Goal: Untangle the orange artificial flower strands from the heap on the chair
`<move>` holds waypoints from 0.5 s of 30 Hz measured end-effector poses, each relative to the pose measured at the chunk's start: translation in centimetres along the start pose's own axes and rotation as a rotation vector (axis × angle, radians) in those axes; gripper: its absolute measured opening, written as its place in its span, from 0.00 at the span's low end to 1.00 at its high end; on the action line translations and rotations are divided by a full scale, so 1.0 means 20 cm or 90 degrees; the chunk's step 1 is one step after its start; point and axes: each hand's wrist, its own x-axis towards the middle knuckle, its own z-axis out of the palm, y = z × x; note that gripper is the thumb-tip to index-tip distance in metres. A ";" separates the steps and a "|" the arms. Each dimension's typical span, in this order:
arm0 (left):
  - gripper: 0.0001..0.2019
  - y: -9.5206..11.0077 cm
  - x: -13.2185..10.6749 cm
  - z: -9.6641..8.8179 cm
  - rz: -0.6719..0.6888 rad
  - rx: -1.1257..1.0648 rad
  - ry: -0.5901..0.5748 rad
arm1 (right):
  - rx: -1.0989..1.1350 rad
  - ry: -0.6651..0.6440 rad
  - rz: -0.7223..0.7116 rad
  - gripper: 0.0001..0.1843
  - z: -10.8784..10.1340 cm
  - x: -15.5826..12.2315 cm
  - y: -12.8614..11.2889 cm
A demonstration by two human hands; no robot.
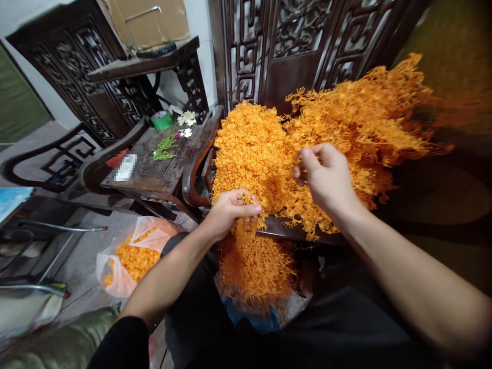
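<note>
Clock directions as in the head view, 12 at the far edge. Left hand [232, 214]: thumb laid over curled fingers, nearly closed, pinching a small orange sprig [246, 225] that hangs toward 6 o'clock. Right hand [326, 177]: fingers drawn together and half curled; cannot tell whether anything is gripped. The large orange bunch [372, 115] lies on the carved wooden chair [294, 77], centred at about 2 o'clock from the right fingers, its long axis roughly 8 to 2. The right hand is nearer and overlaps it in view; contact not resolvable. The compact orange heap [248, 146] sits at 12 from the left fingers and just past 9 from the right. Left hand is at 7 to 8 from the right, gap between. Judgement: the key relation is the right fingers to the bunch, near end closest. Loose thin stems [255, 271] at 6 below the sprig.
</note>
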 end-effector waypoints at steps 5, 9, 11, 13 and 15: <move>0.14 -0.03 0.01 -0.02 0.030 -0.010 0.042 | -0.001 -0.099 0.038 0.10 -0.06 -0.06 -0.05; 0.16 -0.03 0.01 -0.03 0.037 -0.023 0.055 | -0.152 -0.238 -0.078 0.09 -0.03 -0.15 -0.07; 0.18 -0.02 0.01 -0.02 0.038 -0.026 0.059 | -0.202 -0.304 -0.128 0.10 -0.01 -0.17 -0.07; 0.20 -0.02 0.02 0.00 0.049 -0.024 0.062 | -0.220 -0.349 -0.150 0.10 0.01 -0.17 -0.06; 0.21 -0.03 0.03 0.01 0.071 -0.014 0.069 | -0.222 -0.361 -0.156 0.11 0.01 -0.18 -0.06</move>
